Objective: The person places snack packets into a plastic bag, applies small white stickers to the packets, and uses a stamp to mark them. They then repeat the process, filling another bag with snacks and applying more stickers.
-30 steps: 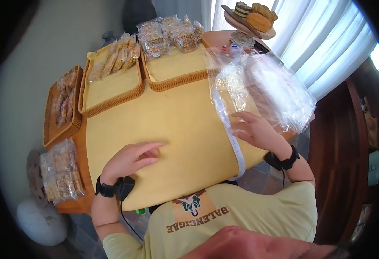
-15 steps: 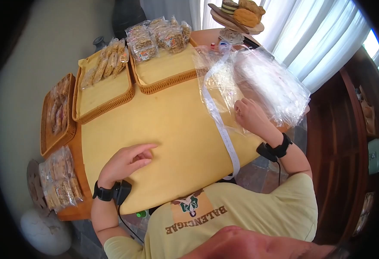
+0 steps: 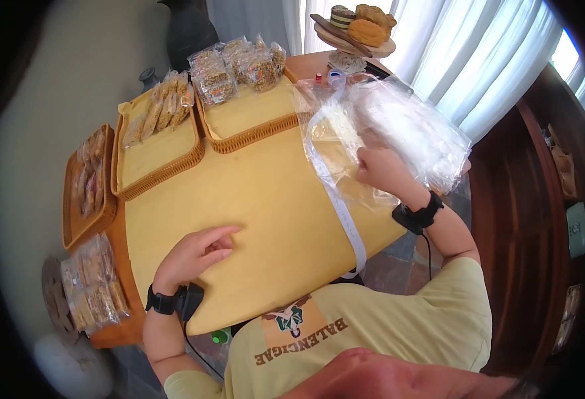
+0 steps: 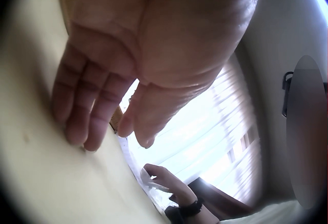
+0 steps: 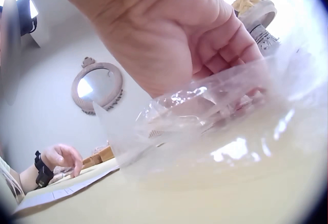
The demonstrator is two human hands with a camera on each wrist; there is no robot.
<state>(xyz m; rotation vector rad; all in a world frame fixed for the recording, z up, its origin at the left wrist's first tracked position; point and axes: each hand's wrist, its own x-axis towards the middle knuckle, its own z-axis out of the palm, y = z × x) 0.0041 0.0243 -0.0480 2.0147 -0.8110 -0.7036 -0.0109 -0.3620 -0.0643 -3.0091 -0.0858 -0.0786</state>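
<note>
My right hand (image 3: 380, 167) has its fingers curled and pinches a clear plastic bag (image 3: 329, 149) at the right side of the table. In the right wrist view the film (image 5: 230, 147) spreads in front of the curled fingers, hiding their tips. A white measuring tape (image 3: 346, 226) runs under the bag and down to the table's front edge. My left hand (image 3: 196, 256) rests on the yellow tabletop (image 3: 266, 206), fingers loosely bent and holding nothing. In the left wrist view, its palm (image 4: 169, 39) and relaxed fingers show near the surface.
A pile of clear bags (image 3: 415, 126) lies at the far right. Wicker trays (image 3: 163, 179) with packed snacks line the back and left. Packed snacks (image 3: 96, 282) also lie at the left edge. A cake stand (image 3: 349, 46) with bread stands behind.
My right hand has moved slightly away from me over the plastic bag, and its spread fingers have curled and taken hold of the film. The left hand has stayed nearly still.
</note>
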